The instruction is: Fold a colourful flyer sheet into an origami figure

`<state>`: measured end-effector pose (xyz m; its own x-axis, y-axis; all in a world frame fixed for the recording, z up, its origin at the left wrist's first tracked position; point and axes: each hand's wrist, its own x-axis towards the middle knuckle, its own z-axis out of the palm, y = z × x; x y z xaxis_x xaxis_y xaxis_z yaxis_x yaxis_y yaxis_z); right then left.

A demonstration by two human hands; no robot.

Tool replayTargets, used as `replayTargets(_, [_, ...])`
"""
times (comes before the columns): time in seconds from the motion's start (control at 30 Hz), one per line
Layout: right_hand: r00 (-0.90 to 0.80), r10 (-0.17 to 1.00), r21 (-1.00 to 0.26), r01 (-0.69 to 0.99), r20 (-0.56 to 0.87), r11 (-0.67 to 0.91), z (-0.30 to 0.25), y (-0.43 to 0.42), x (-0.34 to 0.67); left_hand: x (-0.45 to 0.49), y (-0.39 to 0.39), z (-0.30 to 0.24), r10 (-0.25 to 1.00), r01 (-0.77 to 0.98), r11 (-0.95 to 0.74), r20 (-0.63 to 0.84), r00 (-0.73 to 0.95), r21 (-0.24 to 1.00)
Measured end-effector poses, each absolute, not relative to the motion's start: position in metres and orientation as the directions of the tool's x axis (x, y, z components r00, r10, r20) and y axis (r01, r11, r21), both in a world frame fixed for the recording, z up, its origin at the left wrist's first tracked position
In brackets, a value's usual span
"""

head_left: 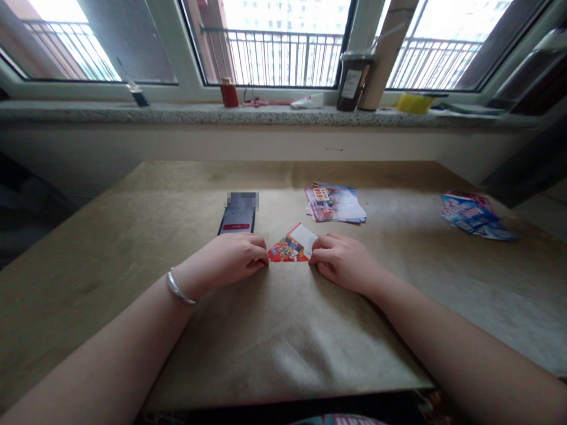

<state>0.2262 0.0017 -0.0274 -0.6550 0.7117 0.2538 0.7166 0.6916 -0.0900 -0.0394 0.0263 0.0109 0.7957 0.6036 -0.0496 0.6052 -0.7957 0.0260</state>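
Observation:
A small folded paper (290,245), printed in red and orange with a white patch, lies on the table between my hands. It has a slanted, roughly triangular outline. My left hand (241,255), with a silver bangle at its wrist, has its fingers closed at the paper's left corner. At the right edge, the curled fingers of my right hand (337,260) pinch the paper. Just beyond my left hand lies a phone (240,213) with its screen lit; part of it is blurred out.
A pile of printed leaflets (339,202) lies past my right hand. Farther right are several blue and red folded papers (476,213). Behind the tan-covered table (110,236), the stone windowsill (177,115) holds a red container (229,93), a dark lidded cup (352,82) and a yellow roll (415,103).

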Motion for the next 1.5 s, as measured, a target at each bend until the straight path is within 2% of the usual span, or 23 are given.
replayTargets(0.43, [-0.653,0.714,-0.103,0.715,0.252,0.691,-0.026,0.002,0.227,-0.052,0.031,0.01,0.581,0.583,-0.81,-0.046,0.813,0.069])
replayTargets(0.67, [-0.661,0.709,-0.102,0.709,0.246,0.697,-0.027,0.002,0.228,-0.043,0.023,0.015,0.605,0.604,-0.797,-0.048,0.795,-0.033])
replayTargets(1.03, [-0.643,0.72,-0.097,0.724,0.263,0.683,-0.024,0.001,0.229,-0.039,0.024,0.012,0.533,0.533,-0.846,0.001,0.846,-0.03])
replayTargets(1.5, [-0.636,0.728,-0.126,0.725,0.256,0.677,-0.027,0.002,0.234,-0.045,0.024,0.013,0.58,0.581,-0.814,-0.04,0.814,0.016])
